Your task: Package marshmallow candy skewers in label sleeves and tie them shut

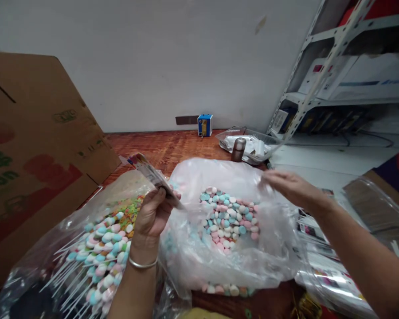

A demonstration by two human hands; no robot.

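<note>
My left hand (pixel 154 210) grips a flat printed packet (pixel 149 170) with a colourful upper end, held tilted above the bags. In front of me lies a large, clear plastic bag (pixel 199 173), its mouth spread wide. Pink, white and blue candies (pixel 229 217) show inside it. At the bag's right upper edge is my right hand (pixel 286 184), fingers together and slightly blurred, pinching the plastic. Left of my left wrist, another clear bag (pixel 69 221) holds candy skewers (pixel 103 248) on white sticks, with small green and orange pieces beyond them.
A large cardboard box (pixel 43 146) stands at the left. Against the wall is a small blue box (pixel 205 125). A dark metal cylinder (pixel 238 149) stands by a clear plastic tray (pixel 269 153). White metal shelving (pixel 309 95) rises at right, above plastic-wrapped printed packs (pixel 332 274).
</note>
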